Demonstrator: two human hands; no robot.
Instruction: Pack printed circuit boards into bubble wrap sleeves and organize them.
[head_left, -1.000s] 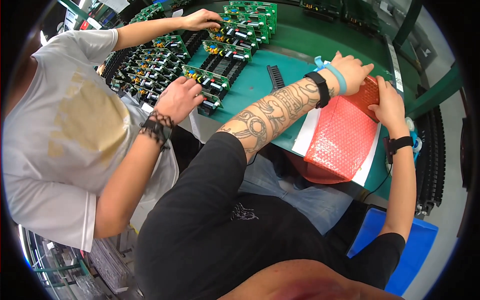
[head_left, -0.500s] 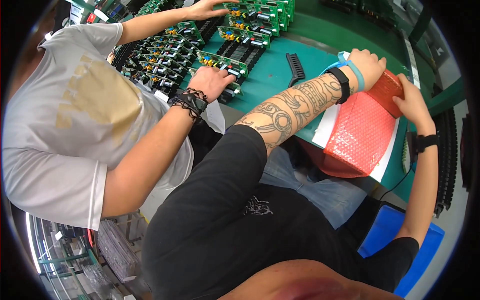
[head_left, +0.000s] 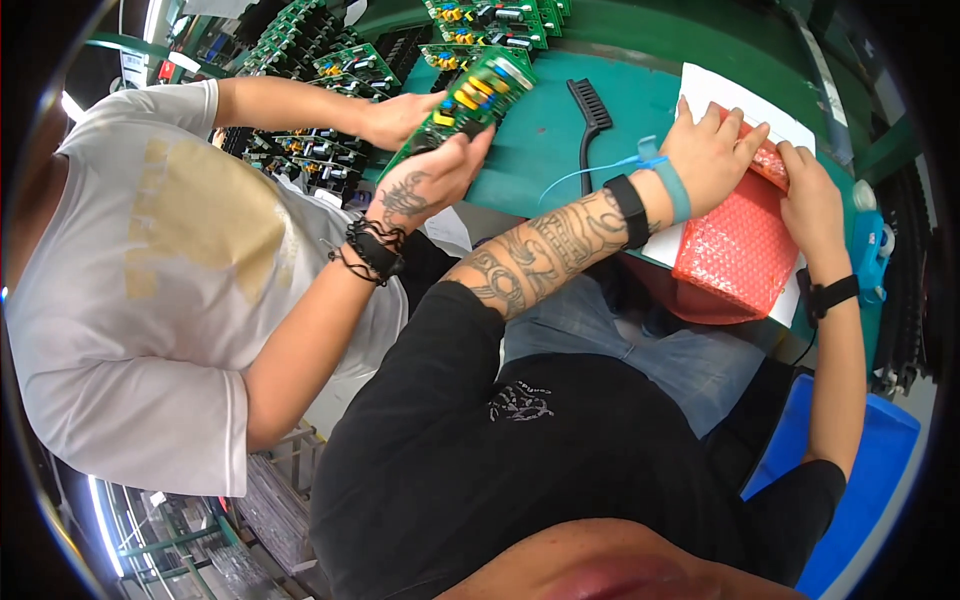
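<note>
A sheet of red bubble wrap lies over the green table's near edge and hangs down toward my lap. Its far end is folded or rolled over into a bundle; what is inside, if anything, is hidden. My left hand grips the bundle's left side, fingers curled over the far edge. At the right side my right hand holds it, fingertips on top near the left hand's. White paper shows under and beyond the wrap. A blue wrist strap sits on my left wrist.
On the left, a co-worker's hands hold a green circuit board. Racks with several boards stand behind. A black brush lies on the green table. Right of me are a blue bottle and a blue bin.
Both hands have shifted on the folded wrap, with the right fingers now over its top. More white paper shows beyond it. The co-worker has lifted a circuit board with both hands.
</note>
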